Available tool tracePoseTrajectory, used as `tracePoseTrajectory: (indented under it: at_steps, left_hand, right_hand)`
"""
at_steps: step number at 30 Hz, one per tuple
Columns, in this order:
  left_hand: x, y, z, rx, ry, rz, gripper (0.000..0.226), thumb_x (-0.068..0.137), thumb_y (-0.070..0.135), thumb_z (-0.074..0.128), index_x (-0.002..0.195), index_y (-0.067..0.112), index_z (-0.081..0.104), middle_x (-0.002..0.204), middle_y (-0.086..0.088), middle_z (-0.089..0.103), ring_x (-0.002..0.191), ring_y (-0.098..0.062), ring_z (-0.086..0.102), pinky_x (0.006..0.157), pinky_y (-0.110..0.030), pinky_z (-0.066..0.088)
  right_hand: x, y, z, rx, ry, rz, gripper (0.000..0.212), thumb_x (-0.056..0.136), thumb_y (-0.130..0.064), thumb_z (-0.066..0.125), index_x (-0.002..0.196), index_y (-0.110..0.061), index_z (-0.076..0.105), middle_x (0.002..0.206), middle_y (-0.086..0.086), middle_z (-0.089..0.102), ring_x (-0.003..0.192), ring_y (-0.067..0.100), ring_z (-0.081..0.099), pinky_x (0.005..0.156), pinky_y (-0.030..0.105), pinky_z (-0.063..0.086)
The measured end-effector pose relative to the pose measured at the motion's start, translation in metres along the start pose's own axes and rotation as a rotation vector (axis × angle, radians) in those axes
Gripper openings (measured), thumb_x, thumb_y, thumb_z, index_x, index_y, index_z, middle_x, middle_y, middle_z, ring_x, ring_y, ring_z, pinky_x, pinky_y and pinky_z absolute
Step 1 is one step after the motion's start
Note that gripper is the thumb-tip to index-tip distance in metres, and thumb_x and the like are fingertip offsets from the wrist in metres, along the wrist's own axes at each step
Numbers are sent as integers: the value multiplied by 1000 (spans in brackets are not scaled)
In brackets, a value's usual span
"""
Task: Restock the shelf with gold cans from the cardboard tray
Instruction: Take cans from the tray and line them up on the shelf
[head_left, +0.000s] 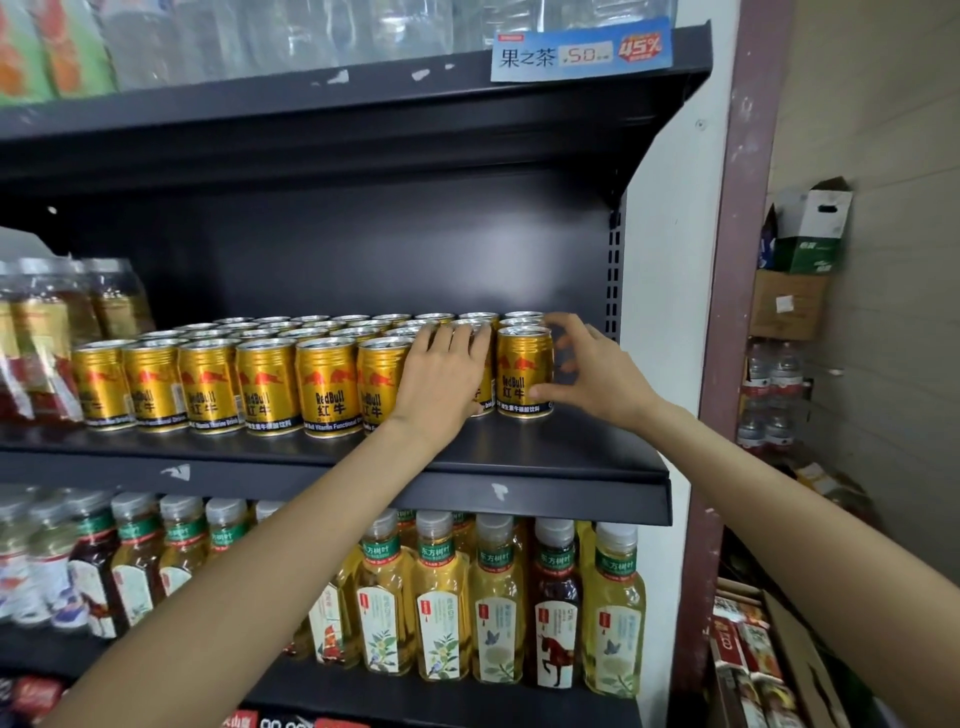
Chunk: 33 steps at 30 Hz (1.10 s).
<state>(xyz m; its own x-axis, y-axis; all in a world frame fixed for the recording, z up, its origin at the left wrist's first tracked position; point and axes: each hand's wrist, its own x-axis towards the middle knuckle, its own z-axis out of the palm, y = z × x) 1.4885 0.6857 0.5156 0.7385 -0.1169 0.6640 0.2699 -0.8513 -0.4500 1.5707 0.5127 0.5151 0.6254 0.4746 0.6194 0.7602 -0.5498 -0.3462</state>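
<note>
Several rows of gold cans (324, 384) stand on the dark middle shelf (571, 457), filling its left and middle. My right hand (592, 371) grips the rightmost front gold can (522, 371), thumb on its lower front and fingers curled round its far side. My left hand (441, 374) lies flat against the neighbouring can, fingers straight and reaching over its top, hiding most of it. The cardboard tray is out of view.
Tea bottles (493, 597) fill the shelf below; wrapped bottle packs (41, 338) stand left of the cans. The upper shelf (363, 98) overhangs closely. Bare shelf runs right of the cans to the wall post (737, 260). Boxes (800, 260) and snack packs (748, 649) sit at right.
</note>
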Motion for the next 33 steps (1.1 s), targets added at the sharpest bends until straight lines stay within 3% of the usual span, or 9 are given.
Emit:
tracePoseTrajectory:
  at_steps: [7,13,15,17,21,24,27,29,33]
  left_hand:
    - [-4,-3,4,41,24,-1,88,81,44,66,147,11,17,142,-12,42,132,-28,37,114,-45,18]
    - [-11,-5,-7,-92,87,-3,78,84,44,62,145,11,26,142,-11,44,131,-27,40,113,-44,21]
    - [-28,-7,-19,-268,226,-23,63,86,41,59,140,12,40,135,-8,53,125,-26,47,106,-40,32]
    - [-55,-9,-32,-444,372,-56,47,88,37,54,131,17,52,123,-2,61,117,-21,52,97,-35,39]
    - [-121,-20,-43,-845,520,-147,27,90,30,53,110,18,66,100,7,68,100,-12,57,84,-25,42]
    - [-170,-33,-35,-1150,559,-257,18,90,22,53,99,16,67,84,10,68,85,-12,62,79,-25,47]
    - [-221,-48,-19,-1386,496,-401,16,90,20,49,92,16,64,73,20,63,72,-4,61,70,-20,46]
    - [-259,-61,-4,-1470,380,-475,15,90,21,48,90,20,63,72,19,62,68,-1,58,68,-16,44]
    - [-339,-85,36,-1523,-45,-540,12,90,17,55,93,26,63,76,15,63,75,-4,61,71,-14,45]
  right_hand:
    - [-10,-2,-2,-8,-61,-64,77,77,-27,74,142,-27,32,128,9,52,104,21,61,93,42,52]
    - [-22,-4,-9,-3,-151,-34,85,85,-43,62,148,-35,7,150,6,37,132,26,42,107,45,39]
    - [-35,-15,-12,27,-40,-42,82,85,-42,62,149,-33,10,152,4,33,138,25,32,111,43,32]
    - [-57,-35,-13,80,109,-62,73,87,-35,62,147,-28,22,148,2,37,136,20,33,109,31,29]
    - [-110,-81,3,227,387,-107,40,90,-23,60,128,-17,50,123,-4,59,115,11,53,97,25,42]
    - [-149,-114,35,333,480,-118,20,90,-17,58,110,-15,58,99,-6,65,94,10,61,83,26,50]
    - [-187,-141,82,352,433,-105,14,90,-16,57,103,-12,61,87,-8,63,78,0,59,71,13,46]
    - [-216,-154,119,377,293,-58,14,91,-19,56,101,-11,60,84,-10,62,74,-4,58,67,9,44]
    - [-280,-165,199,311,-118,98,20,87,-25,56,107,-20,60,94,-7,66,71,5,59,63,23,49]
